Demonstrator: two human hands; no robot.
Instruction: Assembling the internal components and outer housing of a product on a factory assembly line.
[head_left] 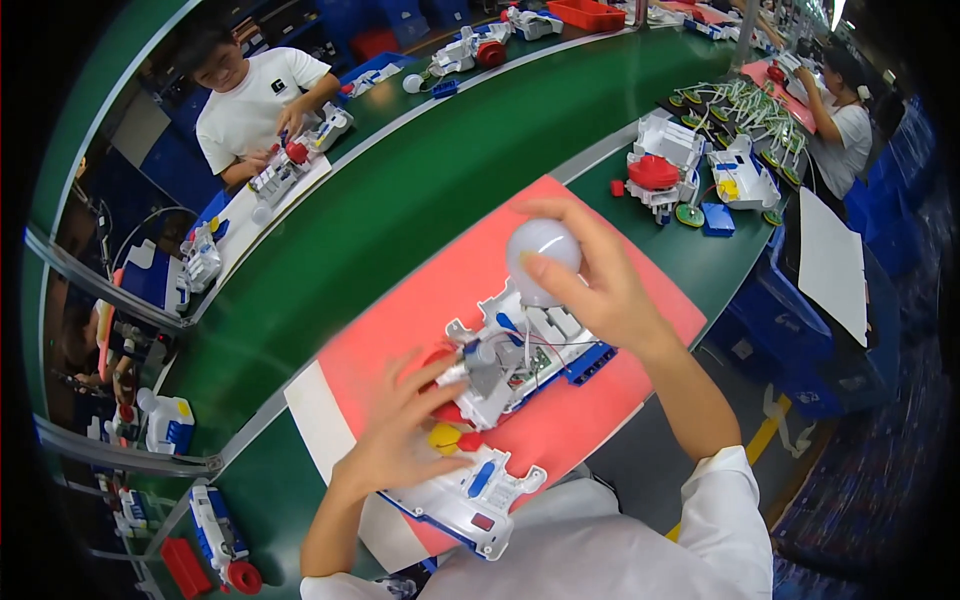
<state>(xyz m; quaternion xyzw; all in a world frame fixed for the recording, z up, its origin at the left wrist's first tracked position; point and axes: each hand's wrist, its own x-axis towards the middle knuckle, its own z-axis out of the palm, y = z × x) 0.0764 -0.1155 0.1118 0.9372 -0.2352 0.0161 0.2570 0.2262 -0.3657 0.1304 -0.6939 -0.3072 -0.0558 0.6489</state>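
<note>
My right hand [605,285] is closed round a smooth whitish dome [543,250], thumb on its face, at the upper end of an opened white-and-blue plastic toy body [545,345]. Wires, a green circuit board and a grey cylindrical part show inside that body. My left hand [405,425], slightly blurred, has its fingers spread beside the body's near-left end, over a red part; whether it touches is unclear. Below it lies the other white shell half [475,500], with a blue inset. Small yellow and red pieces [447,437] sit between the two halves.
A pink mat [380,320] lies under the work. Beyond it runs a green conveyor belt [420,200]. At right are more opened toy bodies [665,165], wired green discs [745,115] and a blue bin [790,330]. Co-workers sit across the belt and at far right.
</note>
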